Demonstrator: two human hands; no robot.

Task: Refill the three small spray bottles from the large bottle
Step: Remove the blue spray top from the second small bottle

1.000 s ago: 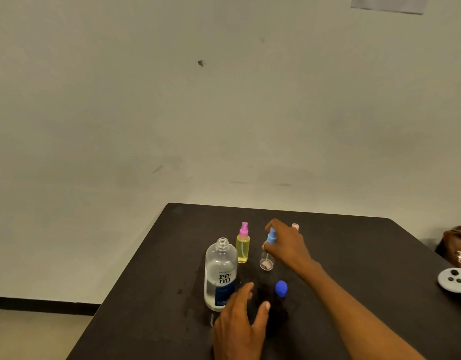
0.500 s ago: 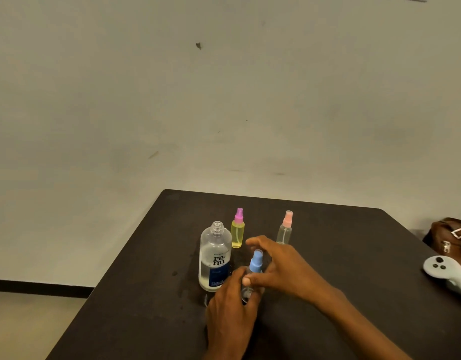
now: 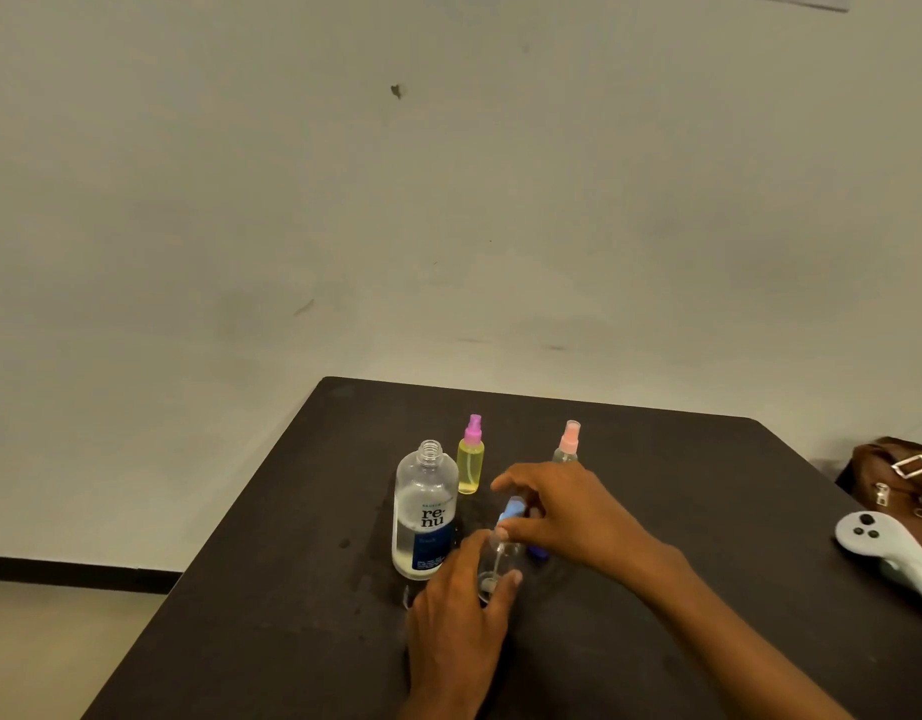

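One large bottle [image 3: 425, 517] beside blue-capped bottle [image 3: 513, 510], controller [image 3: 885, 550], bag [image 3: 895, 475] at right

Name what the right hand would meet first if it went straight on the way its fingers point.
Probably the large bottle, standing just beyond the right hand. The yellow spray bottle behind it lies near that line too; depth is unclear.

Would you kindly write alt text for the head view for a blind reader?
At a dark table, the left hand grips a small clear spray bottle while the right hand pinches its blue top; the uncapped large bottle stands alongside.
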